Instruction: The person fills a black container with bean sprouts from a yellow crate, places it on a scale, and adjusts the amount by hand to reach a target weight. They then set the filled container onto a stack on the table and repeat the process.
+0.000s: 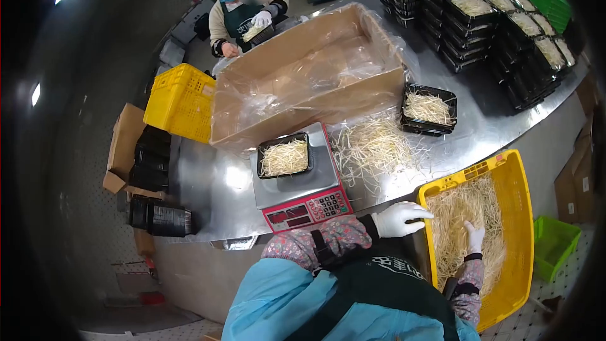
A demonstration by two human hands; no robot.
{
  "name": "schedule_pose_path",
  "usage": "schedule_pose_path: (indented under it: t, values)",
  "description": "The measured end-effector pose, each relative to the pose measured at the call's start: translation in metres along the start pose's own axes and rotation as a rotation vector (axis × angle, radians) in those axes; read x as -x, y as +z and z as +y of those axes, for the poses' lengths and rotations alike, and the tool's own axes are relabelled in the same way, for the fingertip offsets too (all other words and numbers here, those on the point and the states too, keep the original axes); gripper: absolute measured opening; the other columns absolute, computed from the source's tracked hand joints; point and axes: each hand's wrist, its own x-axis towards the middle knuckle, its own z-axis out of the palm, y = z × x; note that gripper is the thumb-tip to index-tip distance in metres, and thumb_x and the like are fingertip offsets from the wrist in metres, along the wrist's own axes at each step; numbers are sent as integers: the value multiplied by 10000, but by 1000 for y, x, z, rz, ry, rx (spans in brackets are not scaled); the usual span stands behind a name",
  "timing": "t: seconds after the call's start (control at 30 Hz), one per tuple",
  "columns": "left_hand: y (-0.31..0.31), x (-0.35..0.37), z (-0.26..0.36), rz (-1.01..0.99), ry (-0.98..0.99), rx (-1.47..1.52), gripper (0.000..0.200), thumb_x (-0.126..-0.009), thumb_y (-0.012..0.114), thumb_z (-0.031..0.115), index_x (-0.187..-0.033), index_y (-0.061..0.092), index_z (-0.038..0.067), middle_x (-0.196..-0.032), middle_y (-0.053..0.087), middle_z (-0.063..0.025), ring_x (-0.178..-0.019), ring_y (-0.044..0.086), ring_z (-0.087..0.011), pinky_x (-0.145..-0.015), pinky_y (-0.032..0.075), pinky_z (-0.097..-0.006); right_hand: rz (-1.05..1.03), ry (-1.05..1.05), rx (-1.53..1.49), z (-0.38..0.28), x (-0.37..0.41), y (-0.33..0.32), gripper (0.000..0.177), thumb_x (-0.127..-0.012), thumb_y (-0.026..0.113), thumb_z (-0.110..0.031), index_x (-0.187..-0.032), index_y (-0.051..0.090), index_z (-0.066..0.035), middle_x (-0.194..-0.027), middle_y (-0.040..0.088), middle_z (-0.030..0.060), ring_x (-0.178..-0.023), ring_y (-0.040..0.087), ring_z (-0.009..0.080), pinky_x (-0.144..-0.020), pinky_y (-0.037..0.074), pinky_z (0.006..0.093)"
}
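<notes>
Here, your left hand [399, 218], in a white glove, lies flat and released on the near left rim of the yellow crate [521, 215], fingers stretched toward its inside and closed on nothing. Your right hand [475, 237], gloved as well, is down inside that crate, palm on the heap of pale sprouts [457, 205], fingers pointing away from you. Whether it clenches any strands I cannot tell, since the fingertips sink among them. So the sprouts lie to your right and a little ahead, under the right hand and just beside the left, and the right hand is the nearer one. The crate's long axis runs away from you, from your hip toward the edge of the worktop [486, 132], and the strands mostly lie along it. Left of the crate, in front of you, a scale [306, 192] stands on the worktop with a black tray [284, 156] of sprouts on its pan. Between scale and crate a loose scatter [372, 148] of strands lies on the steel, and beyond it a filled tray [429, 110]. Behind the scale sits a plastic-lined cardboard box [309, 69]; far right, stacks of filled trays [492, 22]. A co-worker [243, 16] stands at the far side. Nothing lies between your hands and the sprouts; only the crate's rim lies between them and the scale.
</notes>
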Motion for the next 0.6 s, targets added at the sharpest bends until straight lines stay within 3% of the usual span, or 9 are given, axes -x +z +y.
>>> schedule_pose_path:
  t: [0.07, 0.17, 0.27, 0.4, 0.47, 0.53, 0.6]
  values:
    - [-10, 16, 9, 108, -84, 95, 314, -892, 620, 108, -1200, 654, 60, -1120, 671, -140, -1056, 627, -304, -951, 482, -393, 28, -68, 291, 45, -10, -13, 487, -790, 721, -29, -1246, 565, 40, -1167, 659, 133, -1037, 622, 229, -941, 465, 338]
    - [-35, 42, 21, 249, -102, -42, 312, -890, 638, 104, -1197, 653, 52, -1157, 669, -145, -1073, 633, -300, -948, 490, -378, 7, -40, 108, 26, -8, -21, 503, -797, 713, -23, -1270, 555, 41, -1195, 646, 135, -1079, 604, 220, -980, 441, 328]
    - [-75, 67, 55, 380, -201, -148, 316, -863, 648, 53, -1178, 662, 30, -1136, 674, -145, -1048, 645, -292, -912, 504, -354, 25, -167, -166, -86, 21, 0, 519, -804, 695, -18, -1294, 539, 45, -1220, 636, 127, -1090, 601, 220, -996, 434, 331]
    - [-129, 117, 52, 867, -133, -360, 362, -852, 639, -2, -1214, 639, 7, -1190, 653, -154, -1108, 623, -258, -977, 475, -345, -211, -236, 16, -240, 46, 38, 554, -816, 650, 28, -1348, 497, 44, -1322, 586, 130, -1183, 569, 211, -1036, 418, 329]
    - [-160, 149, 40, 1139, -221, -370, 381, -868, 624, -10, -1249, 607, -18, -1230, 635, -154, -1150, 603, -241, -995, 457, -322, -385, -421, -10, -290, 46, 83, 578, -807, 651, 36, -1360, 483, 55, -1350, 572, 136, -1228, 554, 211, -1057, 412, 326]
    - [-192, 186, 25, 1304, -243, -238, 426, -937, 559, 10, -1356, 500, -40, -1362, 549, -154, -1218, 549, -239, -1023, 439, -330, -585, -546, -59, -353, 76, 153, 594, -793, 648, 44, -1360, 472, 73, -1370, 560, 134, -1248, 547, 218, -1066, 415, 336]
    - [-217, 221, 4, 1360, -322, 81, 466, -985, 494, 28, -1433, 392, -48, -1468, 438, -161, -1296, 485, -244, -1086, 384, -340, -767, -565, -48, -376, 82, 215, 611, -770, 680, 37, -1350, 493, 57, -1309, 614, 132, -1182, 592, 200, -1016, 460, 335]
